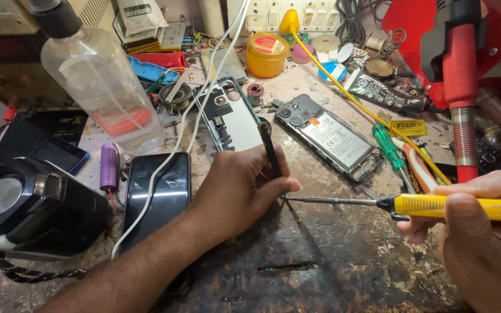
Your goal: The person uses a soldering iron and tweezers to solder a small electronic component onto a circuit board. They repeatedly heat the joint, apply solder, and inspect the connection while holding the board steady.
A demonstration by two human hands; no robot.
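A scarred, stained workbench (331, 261) crowded with repair clutter fills the view, with a row of wall switches (285, 14) at the back. At far left sits a black speaker-like box (24, 208), with a clear plastic bottle (102, 81) behind it and a small purple cell (109, 167) just beside a dark phone (160, 194), which a white cable (169, 156) crosses. Further right, an opened phone frame (230, 116) and a phone with its back off (331, 139), battery showing, lie near mid-bench, a yellow tub (267, 53) behind them. The left hand (242, 188) is closed around a thin black tool (269, 148), held nearly upright with its top end leaning slightly away. The right hand (482, 232) grips the yellow handle of a soldering iron (430, 205); its long axis runs almost level across the bench, the metal tip pointing left and ending at the left hand's fingertips (288, 186). A green screwdriver (391, 148) lies behind it, and a red stand (462, 87) rises at right.
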